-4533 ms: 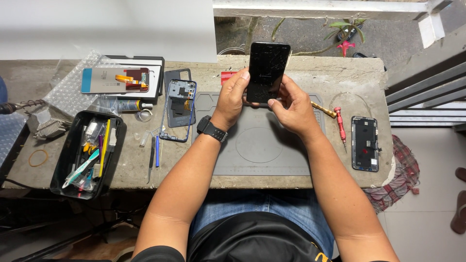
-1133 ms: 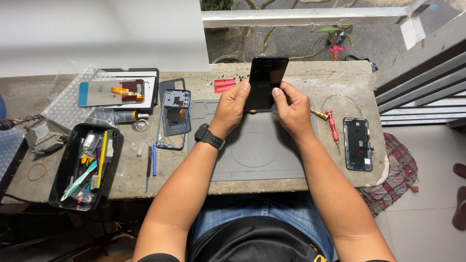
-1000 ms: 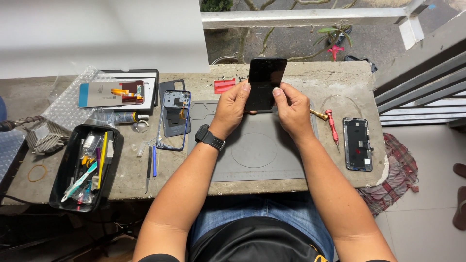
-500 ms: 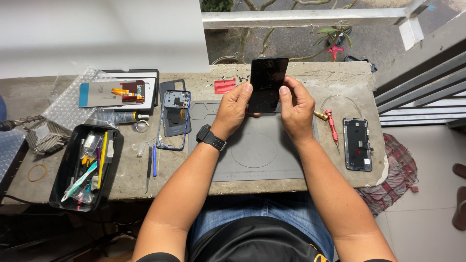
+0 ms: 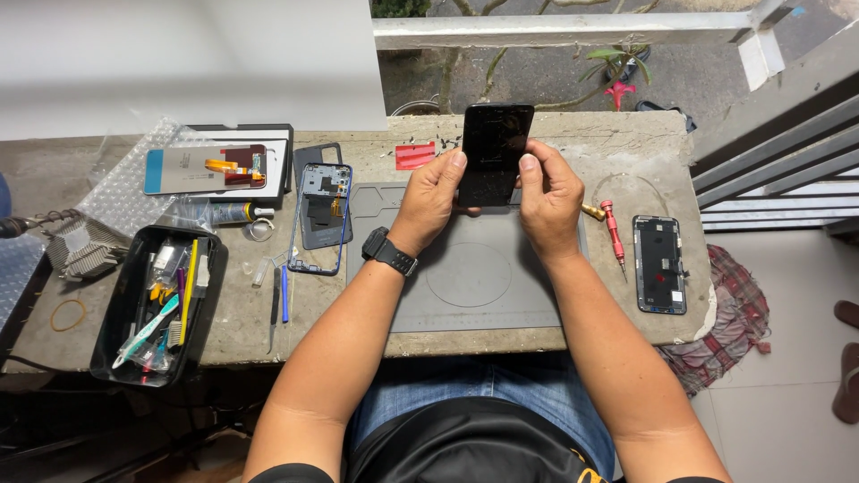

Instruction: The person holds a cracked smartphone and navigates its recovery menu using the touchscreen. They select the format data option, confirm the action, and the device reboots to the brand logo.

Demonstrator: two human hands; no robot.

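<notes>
Both hands were up over the mat. The left hand and right hand pinched a black phone by its sides.

Your left hand and right hand cover the lower part of the dark phone panel, so its bottom edge and how your grip meets behind it cannot be seen. The grey work mat on the counter runs under both your forearms. The tools in the black tray are too small to identify singly. A sandal is cut off by the right edge, and a metal part by the left.
</notes>
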